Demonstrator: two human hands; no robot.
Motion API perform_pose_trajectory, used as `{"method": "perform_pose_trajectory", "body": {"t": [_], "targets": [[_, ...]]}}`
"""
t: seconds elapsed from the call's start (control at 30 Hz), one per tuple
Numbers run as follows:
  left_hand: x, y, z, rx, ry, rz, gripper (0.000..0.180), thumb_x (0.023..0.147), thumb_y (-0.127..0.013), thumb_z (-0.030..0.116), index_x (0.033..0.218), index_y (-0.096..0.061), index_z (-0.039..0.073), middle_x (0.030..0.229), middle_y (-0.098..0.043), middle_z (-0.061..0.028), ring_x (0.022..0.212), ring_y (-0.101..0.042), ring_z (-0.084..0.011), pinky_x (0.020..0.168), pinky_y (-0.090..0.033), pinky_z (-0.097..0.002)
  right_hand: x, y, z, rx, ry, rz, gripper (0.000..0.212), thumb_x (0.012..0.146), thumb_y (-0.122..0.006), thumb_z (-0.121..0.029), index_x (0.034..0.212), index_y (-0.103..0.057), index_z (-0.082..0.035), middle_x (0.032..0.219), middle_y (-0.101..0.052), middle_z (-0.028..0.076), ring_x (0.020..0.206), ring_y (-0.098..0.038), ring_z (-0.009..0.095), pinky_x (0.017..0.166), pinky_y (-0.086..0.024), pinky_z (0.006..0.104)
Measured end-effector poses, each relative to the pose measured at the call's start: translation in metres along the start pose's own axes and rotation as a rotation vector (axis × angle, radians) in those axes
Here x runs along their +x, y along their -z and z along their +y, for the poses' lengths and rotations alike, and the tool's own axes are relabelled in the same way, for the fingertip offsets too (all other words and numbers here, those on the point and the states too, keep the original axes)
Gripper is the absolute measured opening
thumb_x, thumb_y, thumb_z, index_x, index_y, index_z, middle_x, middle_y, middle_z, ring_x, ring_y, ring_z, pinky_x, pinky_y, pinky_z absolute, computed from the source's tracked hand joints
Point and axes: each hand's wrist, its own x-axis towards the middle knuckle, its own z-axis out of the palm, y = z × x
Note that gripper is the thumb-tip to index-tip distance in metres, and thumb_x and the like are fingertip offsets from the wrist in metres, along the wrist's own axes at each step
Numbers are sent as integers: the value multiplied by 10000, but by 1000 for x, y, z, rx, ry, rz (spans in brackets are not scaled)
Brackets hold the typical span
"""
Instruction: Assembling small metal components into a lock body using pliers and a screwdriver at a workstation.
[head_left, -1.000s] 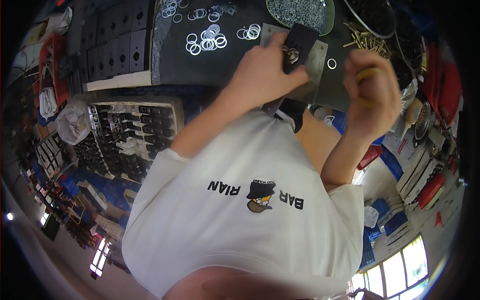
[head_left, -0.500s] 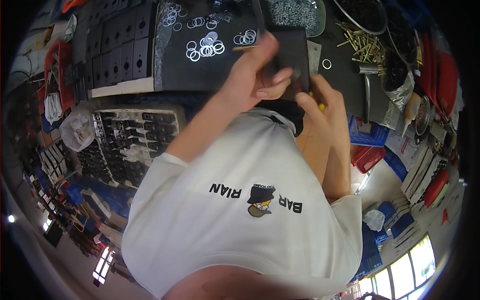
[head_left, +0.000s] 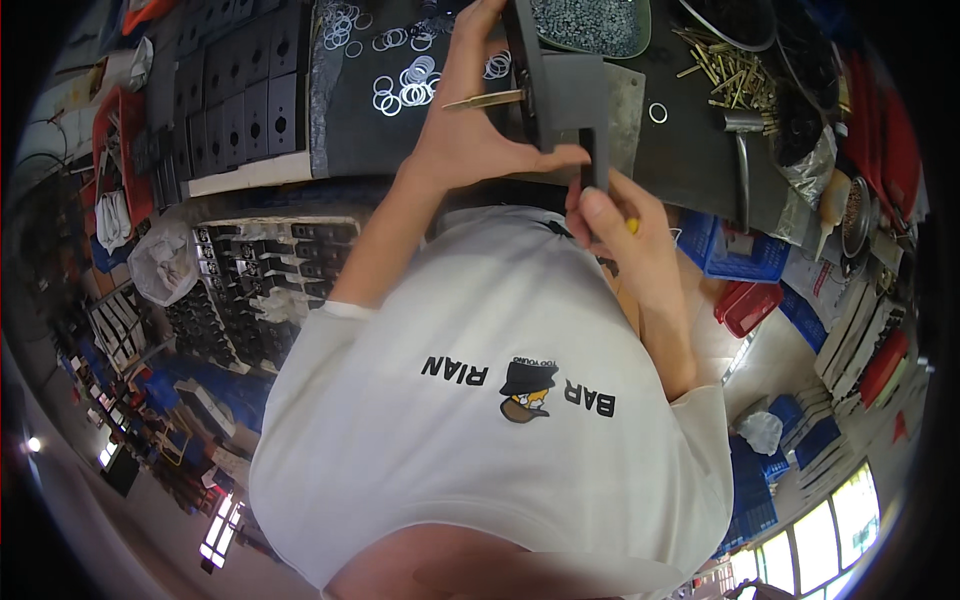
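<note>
A black bent metal plate [head_left: 572, 92] with a slot at its near end is held up over the front of the bench. My left hand [head_left: 472, 140] is closed round its left side, thumb across the near edge and fingers up along the upright wall. From that wall a thin brass-coloured rod [head_left: 485, 101] sticks out to the left, over the hand. My right hand [head_left: 628, 222] is closed at the plate's near right corner, fingers curled. A small yellow end [head_left: 633, 226] shows between its fingers; the rest of that object is hidden.
Flat metal rings [head_left: 408, 85] lie left on the bench, a single ring [head_left: 657, 112] right. Behind are a green tray of small grey parts [head_left: 590, 25], brass rods [head_left: 735, 70] and a hammer [head_left: 742, 150]. Black plates [head_left: 235, 110] stand stacked left; a blue crate [head_left: 740, 250] sits lower right.
My left hand has moved left and up along the plate, its thumb now on the near edge. The plate has tilted, showing its slot. My right hand has shifted slightly left and down.
</note>
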Motion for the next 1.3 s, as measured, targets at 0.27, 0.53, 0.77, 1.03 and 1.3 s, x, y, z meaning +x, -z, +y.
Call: {"method": "perform_pose_trajectory", "body": {"t": [0.27,0.53,0.77,1.03,1.3], "targets": [[6,3,8,118,8,-41,1402,528,-1066,236,1643,-252,-7,1527,-477,-184,1461,-468,-314,1223,-363,-454,-7,26,-28,-50,-57,-231,350,1053,-692,-351,1123,-672,-9,831,-643,22,763,-583,91,710,-444,251],[-1,-27,41,-1049,595,75,879,853,-819,132,1600,-360,89,944,-646,-61,714,-625,-122,548,-560,-259,2,19,-5,-356,334,66,418,999,-779,-327,1221,-665,8,862,-701,92,757,-608,139,695,-492,303],[-9,-36,44,-889,451,162,846,886,-770,227,1590,-348,22,815,-640,-64,470,-468,-59,343,-428,-210,7,33,-10,-454,198,70,477,841,-922,-376,1020,-696,3,653,-575,42,624,-513,108,585,-411,303],[-11,-3,53,-909,419,195,773,857,-583,59,1597,-364,86,663,-562,-38,360,-508,-143,338,-370,-255,27,13,-39,-544,308,18,376,887,-892,-270,1008,-686,19,684,-603,60,658,-525,100,623,-445,298],[-72,97,98,-51,617,626,426,810,-937,175,1151,-727,31,746,-667,29,539,-554,-51,490,-428,-236,39,77,-41,-395,526,290,222,1000,-756,-239,1086,-672,-52,983,-723,76,787,-609,100,680,-486,260]]}}
